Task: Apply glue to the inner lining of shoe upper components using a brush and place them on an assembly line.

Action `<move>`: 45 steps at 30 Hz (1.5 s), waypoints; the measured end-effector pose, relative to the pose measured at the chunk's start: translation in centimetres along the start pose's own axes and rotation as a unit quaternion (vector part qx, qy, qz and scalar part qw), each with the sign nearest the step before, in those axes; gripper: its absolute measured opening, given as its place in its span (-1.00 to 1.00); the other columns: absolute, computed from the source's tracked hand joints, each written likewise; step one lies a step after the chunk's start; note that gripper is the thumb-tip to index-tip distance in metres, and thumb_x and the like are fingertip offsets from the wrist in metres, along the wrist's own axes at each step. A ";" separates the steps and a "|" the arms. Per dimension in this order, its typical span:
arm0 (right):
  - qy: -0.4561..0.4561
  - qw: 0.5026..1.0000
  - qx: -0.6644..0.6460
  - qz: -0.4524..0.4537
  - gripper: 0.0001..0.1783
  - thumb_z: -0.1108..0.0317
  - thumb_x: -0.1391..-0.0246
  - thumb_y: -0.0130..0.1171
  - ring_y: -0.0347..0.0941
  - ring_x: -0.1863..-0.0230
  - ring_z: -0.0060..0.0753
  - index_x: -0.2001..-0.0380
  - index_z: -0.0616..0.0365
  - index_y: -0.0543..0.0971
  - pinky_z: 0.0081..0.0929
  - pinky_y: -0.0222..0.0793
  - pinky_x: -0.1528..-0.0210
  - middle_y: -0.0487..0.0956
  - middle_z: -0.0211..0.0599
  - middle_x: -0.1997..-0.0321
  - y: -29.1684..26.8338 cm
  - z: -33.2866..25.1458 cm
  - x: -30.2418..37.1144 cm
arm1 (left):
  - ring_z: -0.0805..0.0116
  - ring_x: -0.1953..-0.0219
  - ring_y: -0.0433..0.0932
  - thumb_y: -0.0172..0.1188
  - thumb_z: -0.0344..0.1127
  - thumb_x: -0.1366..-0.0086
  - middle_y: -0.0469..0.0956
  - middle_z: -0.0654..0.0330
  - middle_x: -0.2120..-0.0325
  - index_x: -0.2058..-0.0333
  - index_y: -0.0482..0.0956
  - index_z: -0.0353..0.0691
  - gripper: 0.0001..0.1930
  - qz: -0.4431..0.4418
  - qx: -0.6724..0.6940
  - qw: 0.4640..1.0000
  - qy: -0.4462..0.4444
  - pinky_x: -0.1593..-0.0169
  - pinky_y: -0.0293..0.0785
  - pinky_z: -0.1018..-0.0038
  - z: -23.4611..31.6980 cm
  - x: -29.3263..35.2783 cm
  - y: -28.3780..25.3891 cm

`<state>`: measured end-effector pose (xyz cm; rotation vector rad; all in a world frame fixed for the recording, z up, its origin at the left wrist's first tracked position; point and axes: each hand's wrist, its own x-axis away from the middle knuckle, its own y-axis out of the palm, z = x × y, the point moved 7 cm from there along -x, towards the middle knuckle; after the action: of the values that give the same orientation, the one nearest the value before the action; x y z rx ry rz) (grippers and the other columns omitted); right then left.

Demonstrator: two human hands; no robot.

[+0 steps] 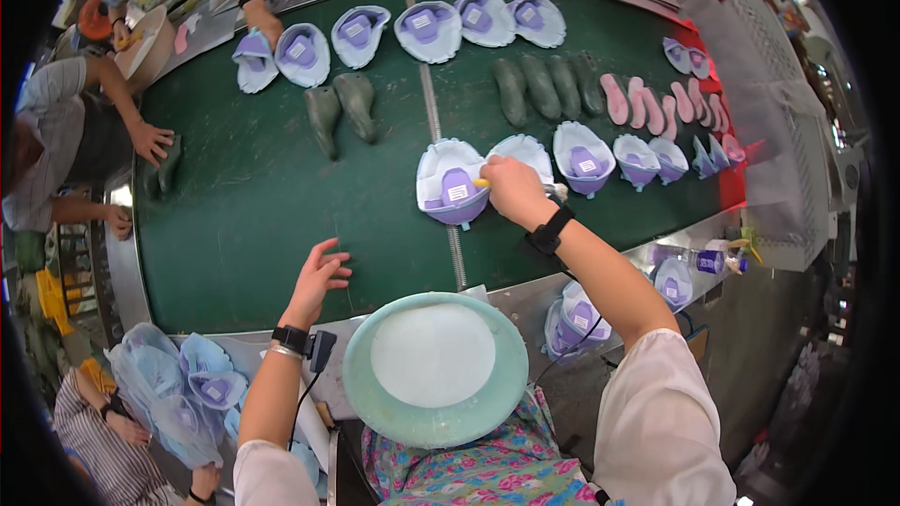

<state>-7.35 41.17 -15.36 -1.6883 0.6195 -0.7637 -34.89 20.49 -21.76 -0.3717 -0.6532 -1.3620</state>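
Note:
My right hand (517,192) is closed round a yellow-handled brush (482,183), its whitish end showing beyond my fingers. It is over a light blue and purple shoe upper (525,152), partly hidden beneath my hand. Just left of it lies another shoe upper (457,189) with a white label inside. My left hand (319,279) hovers above the near part of the green belt (253,234), fingers spread and holding nothing. In front of my body is a pale green basin (433,365) of white liquid.
Several uppers line the belt's far side (427,30). Dark green shoe lasts (539,89) and pink insoles (637,101) lie mid-belt. A co-worker's hand (262,23) touches a far upper; another's hand (152,142) rests by a last. Bagged uppers (173,384) and a bottle (694,258) are nearby.

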 end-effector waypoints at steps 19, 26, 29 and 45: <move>0.064 0.997 0.002 -0.034 -0.88 0.39 0.12 0.16 0.50 0.27 -0.01 0.45 0.11 0.63 -0.13 0.44 0.25 0.58 -0.10 0.40 -1.9 7.9 4.2 | 0.23 0.23 0.52 0.03 -0.03 -0.33 0.40 0.04 0.07 -0.09 0.21 -0.29 -0.47 -0.046 -0.009 0.993 -0.112 0.19 0.54 0.31 2.3 -12.5 15.8; -0.065 0.974 -0.217 -0.011 -0.76 0.24 0.01 0.17 0.51 0.35 0.10 0.47 0.23 0.58 -0.08 0.42 0.28 0.57 0.03 0.44 -8.5 -12.5 -6.5 | 0.06 0.16 0.43 0.26 -0.23 -0.10 0.47 0.00 0.24 0.09 0.41 -0.24 -0.58 0.451 -0.372 0.794 0.168 0.08 0.38 0.25 9.8 -7.1 -11.5; -0.036 0.979 -0.197 -0.020 -0.70 0.19 0.03 0.24 0.54 0.29 0.12 0.45 0.28 0.60 -0.11 0.48 0.22 0.59 0.07 0.40 -3.6 -19.3 -13.7 | -0.07 -0.02 0.37 0.27 -0.11 -0.11 0.42 -0.10 0.07 -0.09 0.28 -0.24 -0.38 0.445 -0.403 0.789 0.130 -0.07 0.32 0.17 11.1 -8.6 -16.7; 0.128 0.834 -0.535 -0.040 -0.43 0.10 0.09 0.35 0.33 0.46 -0.53 0.38 0.56 0.51 -0.39 0.29 0.46 0.50 -0.27 0.50 1.0 -20.6 -21.2 | -0.16 0.21 0.56 0.23 -0.06 -0.06 0.57 -0.24 0.31 0.22 0.48 -0.47 -0.48 0.301 -0.231 0.908 0.175 0.15 0.46 0.18 13.1 -9.1 -16.3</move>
<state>-36.85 43.61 -16.57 -2.6586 1.3368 -0.7485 -54.23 32.34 -19.37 -0.6297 0.1043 -0.9309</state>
